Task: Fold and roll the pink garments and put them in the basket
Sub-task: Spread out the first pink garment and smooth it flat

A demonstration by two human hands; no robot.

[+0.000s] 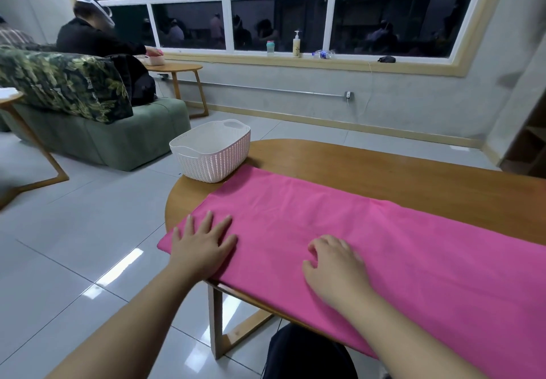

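Note:
A pink garment [369, 239] lies folded into a long flat strip along the wooden table [399, 169], its near edge hanging over the table's front. My left hand [202, 244] rests flat on the strip's left end with fingers spread. My right hand [334, 263] lies on the cloth near the middle, fingers slightly bent with the tips pressing the fabric. A white woven plastic basket [211, 151] stands empty at the table's far left corner, just touching the cloth's far end.
Grey tiled floor [74, 245] lies left of the table. A green sofa [118, 130] with a patterned throw stands beyond the basket, and a person in black sits there at a small wooden side table [177, 68]. Bottles stand on the window sill.

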